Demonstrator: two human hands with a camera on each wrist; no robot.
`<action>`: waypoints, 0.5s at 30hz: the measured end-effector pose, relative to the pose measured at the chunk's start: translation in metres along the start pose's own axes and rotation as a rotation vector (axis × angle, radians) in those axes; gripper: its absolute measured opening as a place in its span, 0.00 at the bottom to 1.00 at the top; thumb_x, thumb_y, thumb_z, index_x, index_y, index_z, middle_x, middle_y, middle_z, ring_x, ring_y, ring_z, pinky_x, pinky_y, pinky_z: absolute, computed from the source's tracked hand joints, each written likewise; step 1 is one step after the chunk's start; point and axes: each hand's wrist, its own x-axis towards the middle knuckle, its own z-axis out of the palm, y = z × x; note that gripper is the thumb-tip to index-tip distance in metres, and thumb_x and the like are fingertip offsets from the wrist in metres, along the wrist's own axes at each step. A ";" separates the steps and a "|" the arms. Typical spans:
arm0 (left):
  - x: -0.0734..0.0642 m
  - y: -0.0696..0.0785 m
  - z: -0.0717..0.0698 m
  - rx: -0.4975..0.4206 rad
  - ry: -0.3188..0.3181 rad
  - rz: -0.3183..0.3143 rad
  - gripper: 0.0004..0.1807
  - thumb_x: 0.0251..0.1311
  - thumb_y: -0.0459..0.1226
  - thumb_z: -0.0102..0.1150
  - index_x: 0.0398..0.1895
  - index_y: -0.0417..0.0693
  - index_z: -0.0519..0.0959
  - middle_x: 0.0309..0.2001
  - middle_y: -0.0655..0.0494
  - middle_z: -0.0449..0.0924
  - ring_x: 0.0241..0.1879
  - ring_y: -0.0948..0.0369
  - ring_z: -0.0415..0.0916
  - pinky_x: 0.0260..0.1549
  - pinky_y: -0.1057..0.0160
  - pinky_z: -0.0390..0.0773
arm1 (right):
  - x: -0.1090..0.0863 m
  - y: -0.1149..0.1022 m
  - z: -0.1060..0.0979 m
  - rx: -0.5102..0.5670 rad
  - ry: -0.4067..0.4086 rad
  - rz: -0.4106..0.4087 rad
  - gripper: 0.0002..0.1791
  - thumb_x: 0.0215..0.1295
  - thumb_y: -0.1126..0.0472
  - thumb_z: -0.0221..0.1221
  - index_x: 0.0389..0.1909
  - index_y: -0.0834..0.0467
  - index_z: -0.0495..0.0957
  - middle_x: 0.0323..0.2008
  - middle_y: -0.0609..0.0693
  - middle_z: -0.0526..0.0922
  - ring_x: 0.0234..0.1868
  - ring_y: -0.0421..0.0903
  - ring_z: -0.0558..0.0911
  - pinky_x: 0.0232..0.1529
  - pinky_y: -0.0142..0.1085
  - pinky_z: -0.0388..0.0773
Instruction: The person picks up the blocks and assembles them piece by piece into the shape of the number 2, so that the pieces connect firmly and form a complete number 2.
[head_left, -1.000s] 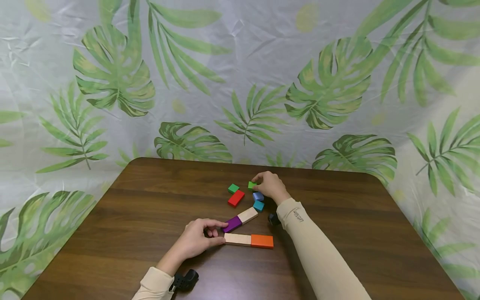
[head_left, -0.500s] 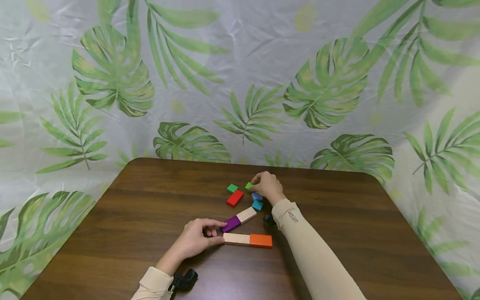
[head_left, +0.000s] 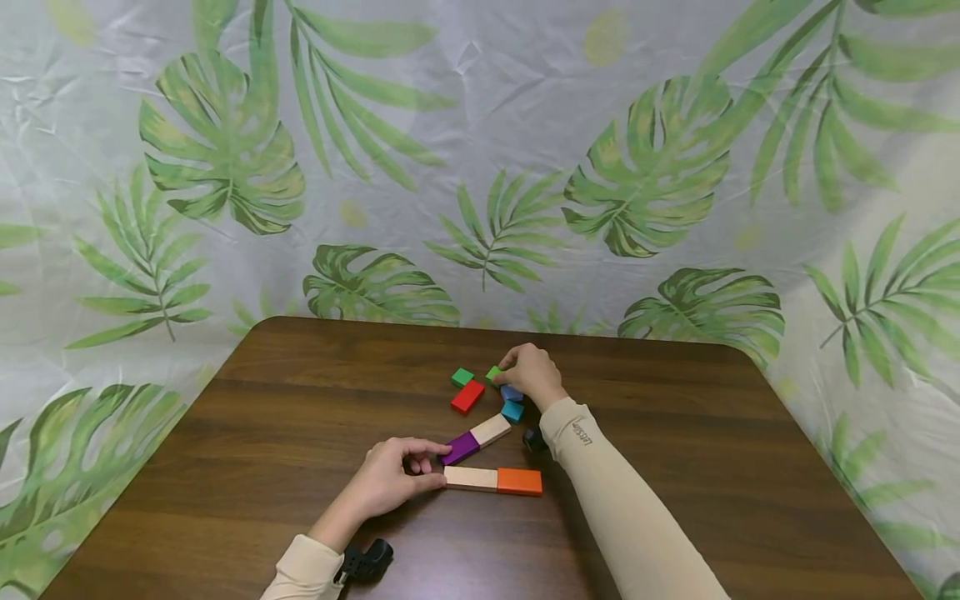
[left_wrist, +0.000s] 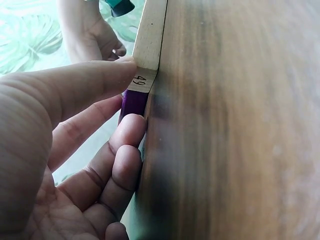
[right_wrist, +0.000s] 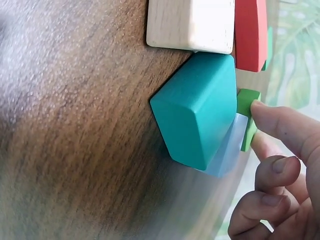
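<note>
I count nine blocks about the middle of the brown wood-grain desk (head_left: 225,467): two bare wooden oblongs, a pale one angled away (head_left: 491,430) and a pale one lying crosswise (head_left: 471,477), and seven painted ones. A glossy purple oblong (head_left: 459,448) abuts the angled one; a smooth orange oblong (head_left: 519,481) ends the crosswise row. My left hand (head_left: 393,477) grips neither: thumb against the crosswise block's digit-printed end, index finger on the purple. My right hand (head_left: 536,375) pinches a small light green block (head_left: 492,375) towards the desk's far edge, partly covering a blue block (head_left: 512,393). Just beside that sits a slant-faced teal block (head_left: 512,412). A red oblong (head_left: 468,397) and a small dark green block (head_left: 462,377) lie towards the far-left corner. A leaf-printed curtain (head_left: 480,125) hangs beyond the far edge.
</note>
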 end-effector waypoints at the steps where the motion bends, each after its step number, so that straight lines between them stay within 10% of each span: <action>1: 0.000 0.000 0.000 -0.001 0.001 0.002 0.17 0.58 0.39 0.81 0.52 0.55 0.92 0.29 0.66 0.81 0.30 0.70 0.74 0.31 0.69 0.72 | 0.000 0.000 0.000 0.003 -0.001 -0.002 0.12 0.63 0.51 0.77 0.43 0.51 0.90 0.50 0.54 0.89 0.40 0.51 0.86 0.40 0.44 0.81; 15: 0.000 0.000 0.002 0.015 -0.002 -0.002 0.17 0.58 0.40 0.80 0.52 0.56 0.92 0.29 0.68 0.81 0.29 0.71 0.74 0.32 0.69 0.72 | -0.002 0.002 -0.002 0.016 -0.015 -0.021 0.11 0.64 0.52 0.76 0.44 0.52 0.90 0.51 0.54 0.89 0.43 0.52 0.85 0.43 0.45 0.81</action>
